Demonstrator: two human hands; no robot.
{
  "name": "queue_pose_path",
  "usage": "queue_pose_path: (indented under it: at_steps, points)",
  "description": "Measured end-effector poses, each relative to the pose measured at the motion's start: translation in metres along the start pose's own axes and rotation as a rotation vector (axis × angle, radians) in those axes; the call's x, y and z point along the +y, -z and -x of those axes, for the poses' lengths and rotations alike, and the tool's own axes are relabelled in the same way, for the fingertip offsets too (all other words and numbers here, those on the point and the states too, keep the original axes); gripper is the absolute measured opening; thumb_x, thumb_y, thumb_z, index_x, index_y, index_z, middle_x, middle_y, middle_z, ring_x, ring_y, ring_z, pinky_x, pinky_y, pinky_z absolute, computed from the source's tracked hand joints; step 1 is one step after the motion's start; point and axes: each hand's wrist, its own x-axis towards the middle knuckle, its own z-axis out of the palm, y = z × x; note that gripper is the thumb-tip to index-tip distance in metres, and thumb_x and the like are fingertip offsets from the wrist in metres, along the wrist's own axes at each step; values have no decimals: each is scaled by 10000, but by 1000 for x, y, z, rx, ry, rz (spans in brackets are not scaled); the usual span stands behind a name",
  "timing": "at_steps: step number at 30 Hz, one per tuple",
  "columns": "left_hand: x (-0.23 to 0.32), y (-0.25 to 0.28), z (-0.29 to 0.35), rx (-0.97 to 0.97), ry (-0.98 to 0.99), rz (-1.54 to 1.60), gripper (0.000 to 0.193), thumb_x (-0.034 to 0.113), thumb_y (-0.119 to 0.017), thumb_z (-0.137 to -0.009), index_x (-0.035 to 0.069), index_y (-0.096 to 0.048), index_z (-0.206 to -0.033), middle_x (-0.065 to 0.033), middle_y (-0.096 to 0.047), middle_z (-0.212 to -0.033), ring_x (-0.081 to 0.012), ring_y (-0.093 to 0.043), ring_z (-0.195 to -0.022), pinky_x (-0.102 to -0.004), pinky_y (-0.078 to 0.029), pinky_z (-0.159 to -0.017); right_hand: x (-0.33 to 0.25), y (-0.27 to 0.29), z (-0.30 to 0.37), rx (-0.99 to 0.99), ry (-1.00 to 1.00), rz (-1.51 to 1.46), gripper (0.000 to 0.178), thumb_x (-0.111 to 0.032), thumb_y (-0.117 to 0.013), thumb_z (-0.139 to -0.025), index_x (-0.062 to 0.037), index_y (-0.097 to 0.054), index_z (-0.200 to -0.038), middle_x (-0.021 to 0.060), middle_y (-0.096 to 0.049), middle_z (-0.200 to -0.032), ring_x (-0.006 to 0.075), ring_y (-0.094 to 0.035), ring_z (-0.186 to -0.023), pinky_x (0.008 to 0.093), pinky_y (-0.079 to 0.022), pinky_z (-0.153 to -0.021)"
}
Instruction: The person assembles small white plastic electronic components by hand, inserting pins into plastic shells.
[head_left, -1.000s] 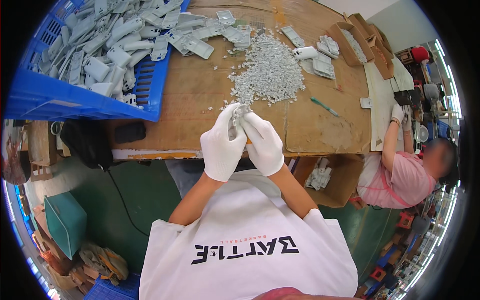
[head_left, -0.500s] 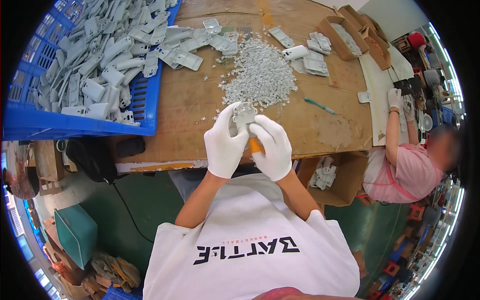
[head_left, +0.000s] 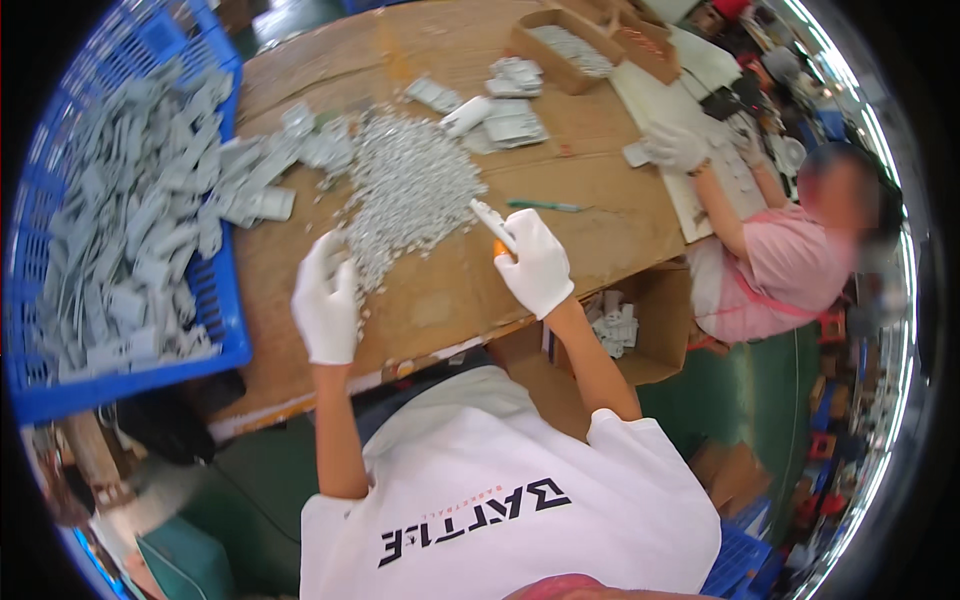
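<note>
My right hand [head_left: 538, 268], in a white glove, is closed on a pale grey plastic housing [head_left: 490, 217] that points away at a slant. The orange handle of a tool [head_left: 502, 249] shows in the same grip; the tool's tip is hidden. Away to the left, my left hand [head_left: 327, 305], also gloved, has its thumb and fingers apart and nothing visible between them. It hovers beside the near left edge of a heap of tiny pale grey plastic pieces [head_left: 412, 185]. Loose grey housings [head_left: 262, 204] lie beyond it, spilling toward a basket.
A blue plastic basket [head_left: 236, 325] full of grey housings stands left. Stacked housings [head_left: 515, 122], a green pen [head_left: 543, 205] and a cardboard box of small parts [head_left: 520, 45] lie farther back. Another person [head_left: 775, 255] works at right. An open carton [head_left: 660, 340] sits below the table edge.
My hands have parted: the left let go of the housing and moved left, while the right keeps the housing and orange-handled tool. The view has turned, and the other person's hand reached nearer.
</note>
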Motion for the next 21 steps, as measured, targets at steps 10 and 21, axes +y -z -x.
queue_pose_path:
  at_steps: [10,21]
  points:
    - [-56,46,-82,-63,-377,-958,447,227,-664,-892,114,-605,-1321,-174,-478,-1458,-453,-439,-1306,-496,-385,-1098,127,33,-25,72,-92,762,341,-170,-646,-804,-67,-576,-1122,133,-590,-1035,311,-595,-910,428,-514,-791]
    - [-50,42,-86,96,-197,-1116,207,251,-719,-866,91,-681,-992,-135,-639,-987,-350,-619,-919,-461,-513,-797,121,40,-55,150,-9,660,328,-108,-675,-802,-43,-621,-1120,157,-643,-1108,353,-603,-1013,445,-499,-900]
